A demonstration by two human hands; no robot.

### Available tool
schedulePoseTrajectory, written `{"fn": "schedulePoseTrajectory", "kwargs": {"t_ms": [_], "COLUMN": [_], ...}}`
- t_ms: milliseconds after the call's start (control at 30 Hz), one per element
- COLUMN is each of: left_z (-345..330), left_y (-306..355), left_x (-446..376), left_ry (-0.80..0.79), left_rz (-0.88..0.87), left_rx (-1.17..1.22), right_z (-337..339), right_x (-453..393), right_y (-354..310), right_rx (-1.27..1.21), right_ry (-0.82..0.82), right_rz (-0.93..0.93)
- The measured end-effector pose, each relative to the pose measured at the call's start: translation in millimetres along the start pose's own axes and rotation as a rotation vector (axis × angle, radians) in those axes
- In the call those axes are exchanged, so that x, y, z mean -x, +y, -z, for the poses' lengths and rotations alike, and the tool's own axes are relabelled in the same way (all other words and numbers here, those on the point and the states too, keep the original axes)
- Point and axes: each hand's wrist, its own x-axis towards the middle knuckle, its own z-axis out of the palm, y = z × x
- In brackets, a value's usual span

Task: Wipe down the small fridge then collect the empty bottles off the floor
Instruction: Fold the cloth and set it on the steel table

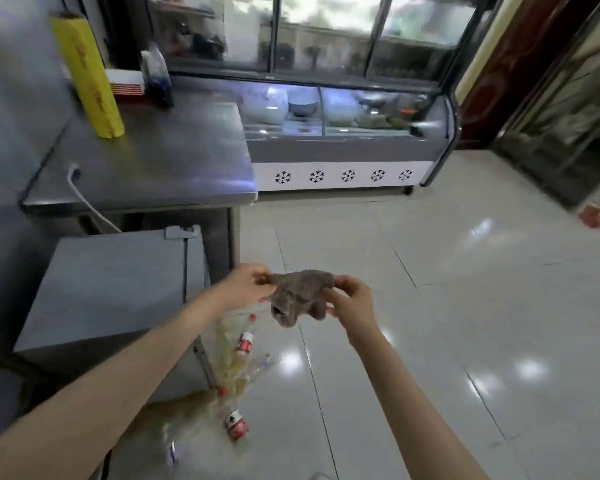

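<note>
So far I hold a crumpled grey-brown cloth (300, 297) stretched between my left hand (248, 285) and right hand (352, 301), fingertips of each pinching an edge, above the glossy tiled floor (465, 306). To my left sits the small grey box-shaped fridge (108, 289); whether it's wiped, I cannot tell. Clear empty plastic bottles with red labels (245, 342) lie uncollected beside it.

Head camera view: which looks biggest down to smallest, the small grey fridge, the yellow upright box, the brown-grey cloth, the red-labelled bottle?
1. Small grey fridge
2. Yellow upright box
3. Crumpled brown-grey cloth, though it's nearer the camera
4. Red-labelled plastic bottle
</note>
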Motion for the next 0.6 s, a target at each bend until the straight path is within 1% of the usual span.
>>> {"fn": "schedulePoseTrajectory", "kwargs": {"t_ms": [167, 267, 433, 600], "left_z": [-48, -67, -80, -65], "left_y": [55, 73, 88, 91], "left_x": [-62, -92, -136, -182], "left_ry": [0.08, 0.156, 0.303, 0.407], "left_rz": [0.038, 0.053, 0.089, 0.126], "left_rx": [-0.008, -0.013, 0.011, 0.052], "right_z": [76, 105, 119, 106], "right_x": [-62, -100, -163, -232], "right_y": [-27, -37, -43, -49], "right_rx": [0.01, 0.0, 0.036, 0.103], "right_ry": [-0.049, -0.082, -0.109, -0.153], "right_rz": [0.019, 0.015, -0.008, -0.012]}}
